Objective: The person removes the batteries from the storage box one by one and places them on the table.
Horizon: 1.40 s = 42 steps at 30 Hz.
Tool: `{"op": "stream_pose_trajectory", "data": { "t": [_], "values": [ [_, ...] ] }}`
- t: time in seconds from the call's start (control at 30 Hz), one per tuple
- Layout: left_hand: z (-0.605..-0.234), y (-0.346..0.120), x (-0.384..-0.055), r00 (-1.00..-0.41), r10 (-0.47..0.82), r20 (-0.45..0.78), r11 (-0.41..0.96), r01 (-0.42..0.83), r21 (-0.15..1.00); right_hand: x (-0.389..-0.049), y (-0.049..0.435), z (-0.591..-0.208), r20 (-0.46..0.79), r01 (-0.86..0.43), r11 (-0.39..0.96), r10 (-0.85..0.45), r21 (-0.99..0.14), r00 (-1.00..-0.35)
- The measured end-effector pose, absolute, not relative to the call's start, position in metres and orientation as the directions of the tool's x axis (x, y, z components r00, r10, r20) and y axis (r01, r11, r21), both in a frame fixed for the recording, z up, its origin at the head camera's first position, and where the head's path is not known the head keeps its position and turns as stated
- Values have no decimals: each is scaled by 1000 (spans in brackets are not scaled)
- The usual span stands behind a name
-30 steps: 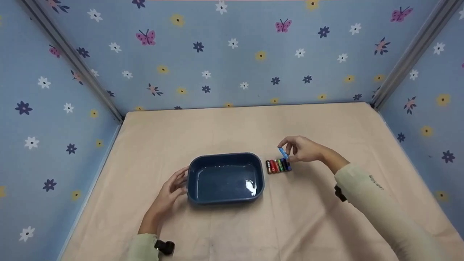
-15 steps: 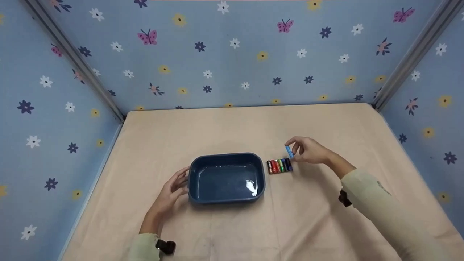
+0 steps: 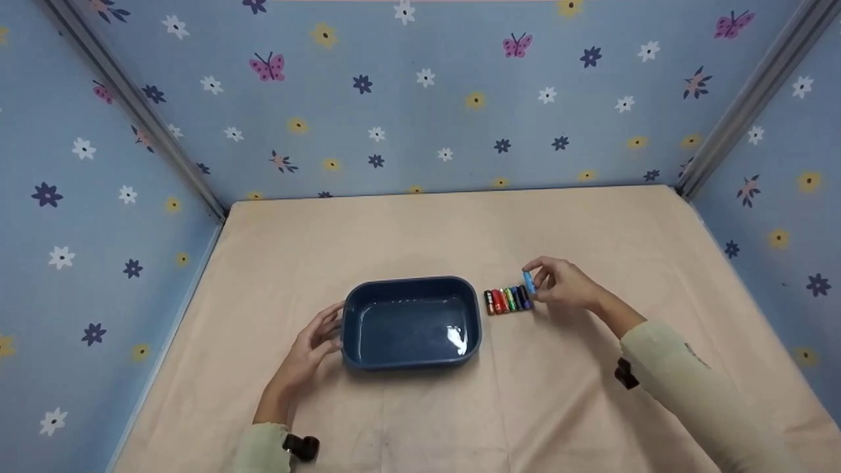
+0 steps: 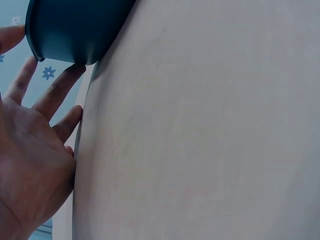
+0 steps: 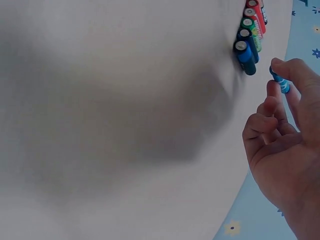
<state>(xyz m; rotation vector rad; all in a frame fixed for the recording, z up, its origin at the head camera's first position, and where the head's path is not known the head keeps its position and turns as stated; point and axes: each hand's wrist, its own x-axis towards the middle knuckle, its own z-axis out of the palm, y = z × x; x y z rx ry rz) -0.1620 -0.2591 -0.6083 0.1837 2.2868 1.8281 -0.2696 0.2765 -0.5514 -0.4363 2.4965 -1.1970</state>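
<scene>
A light blue battery (image 3: 529, 282) is pinched between the thumb and fingers of my right hand (image 3: 566, 284), just off the right end of a row of batteries (image 3: 506, 301). The row holds several, in black, red, green and dark blue, lying side by side. In the right wrist view the pinched battery (image 5: 281, 81) appears raised off the cloth. My left hand (image 3: 307, 348) touches the left side of a dark blue rectangular dish (image 3: 410, 364). Its fingers are spread and fairly straight against the dish wall (image 4: 75, 40) in the left wrist view.
A pale peach cloth (image 3: 420, 420) covers the table. Blue panels (image 3: 420, 118) with flowers and butterflies stand at the back and both sides, with grey posts (image 3: 131, 112) at the corners. The dish stands left of the battery row.
My right hand, with the light blue battery in it, has moved right and then slightly down towards the row's right end. The left hand and the dish have stayed put.
</scene>
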Motion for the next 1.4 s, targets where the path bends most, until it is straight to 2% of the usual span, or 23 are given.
{"op": "stream_pose_trajectory", "data": {
  "t": [0.6, 1.1, 1.4],
  "values": [
    [-606, -256, -159, -971, 230, -72, 262, -9, 965, -260, 285, -572, -216, -93, 613, -410, -785, -886],
    [-609, -257, -161, -973, 223, -61, 262, 0, 965, -258, 283, -573, -236, -71, 625, -394, -777, -888],
    [-606, -259, -162, -969, 237, -74, 218, -21, 976, -260, 284, -577, -209, -132, 641, -427, -756, -880]
  ]
}}
